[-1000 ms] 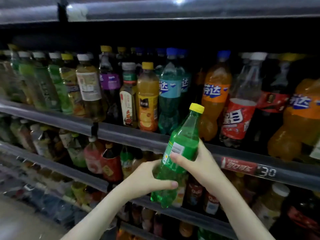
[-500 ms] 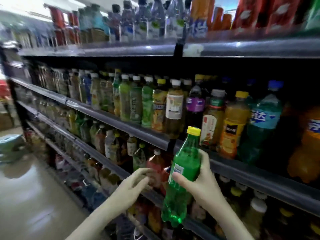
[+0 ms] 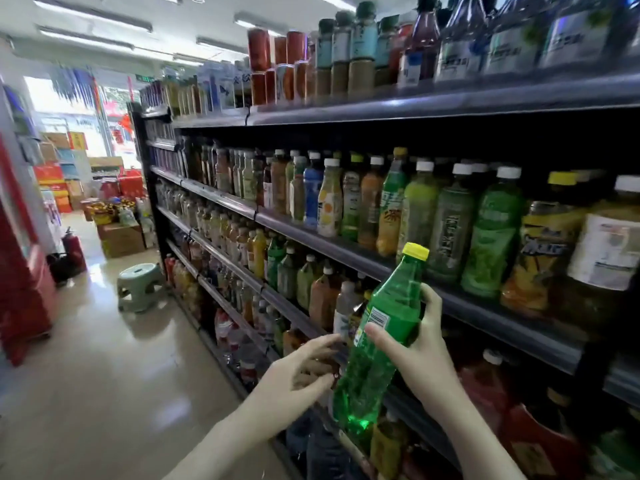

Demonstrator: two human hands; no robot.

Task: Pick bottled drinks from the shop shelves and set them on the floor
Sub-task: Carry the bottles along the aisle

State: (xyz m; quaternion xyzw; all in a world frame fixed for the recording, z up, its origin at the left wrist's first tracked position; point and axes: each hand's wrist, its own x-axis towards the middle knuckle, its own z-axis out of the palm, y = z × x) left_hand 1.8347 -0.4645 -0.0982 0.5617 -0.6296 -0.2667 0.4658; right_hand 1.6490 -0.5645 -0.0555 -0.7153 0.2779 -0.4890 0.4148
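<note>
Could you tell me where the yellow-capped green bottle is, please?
Head view, lower centre-right: the right hand grips the green bottle in front of the shelves.

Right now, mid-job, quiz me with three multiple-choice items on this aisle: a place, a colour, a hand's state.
1. Where does the pale green plastic stool stand?
A. on the glossy floor beside the drink shelves
B. on the top shelf
C. on a checkout counter

2. What colour is the cap of the clear green plastic bottle?
A. white
B. yellow
C. blue

3. What is the right hand doing?
A. hanging empty
B. pressing flat on a shelf
C. gripping the green bottle

Key: 1 A, its legs rest on the floor; 2 B, the screw cap is bright yellow; 3 C, it wraps round the bottle's middle.
</note>
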